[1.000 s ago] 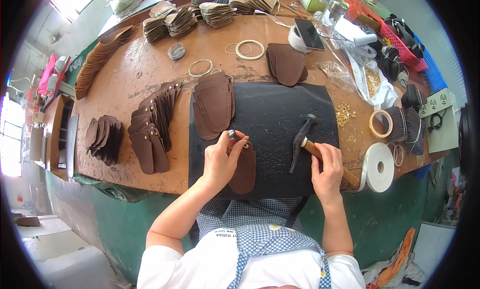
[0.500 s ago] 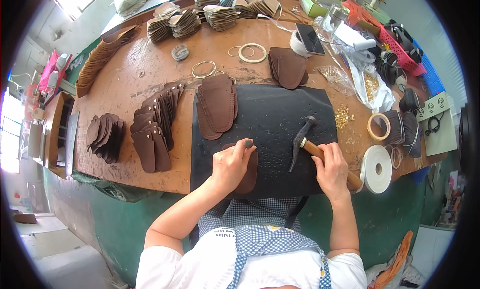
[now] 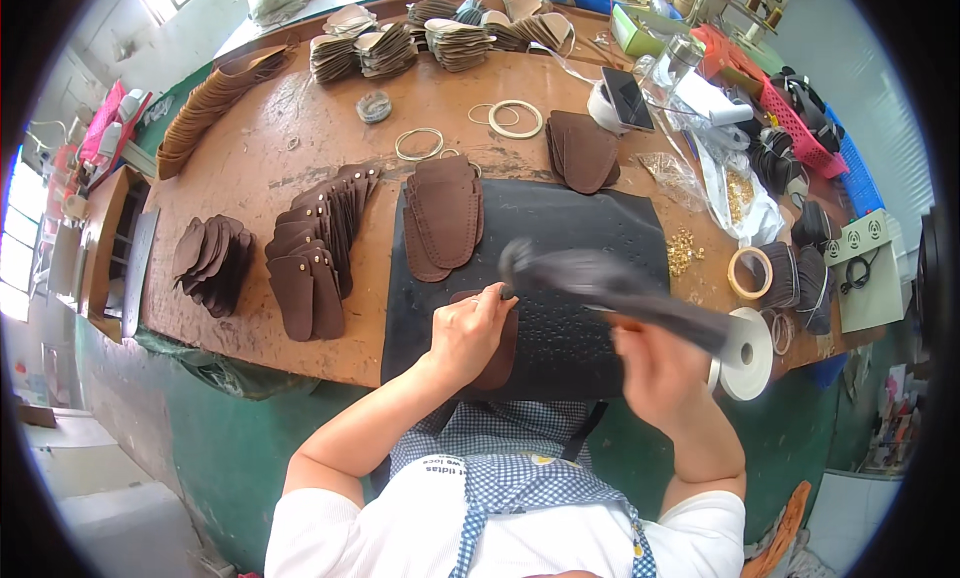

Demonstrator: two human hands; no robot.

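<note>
The hammer (image 3: 625, 286) has been swung up, clamped in the right hand's (image 3: 660, 373) grip, its head at one o'clock from the left hand (image 3: 465, 330); there a dark tool (image 3: 507, 292) is pinched over the brown piece (image 3: 499, 360), and striking appears under way.

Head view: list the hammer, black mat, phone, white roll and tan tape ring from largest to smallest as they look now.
1. Black mat
2. Hammer, though blur smears its outline
3. White roll
Unranked below these: phone and tan tape ring look too alike.
</note>
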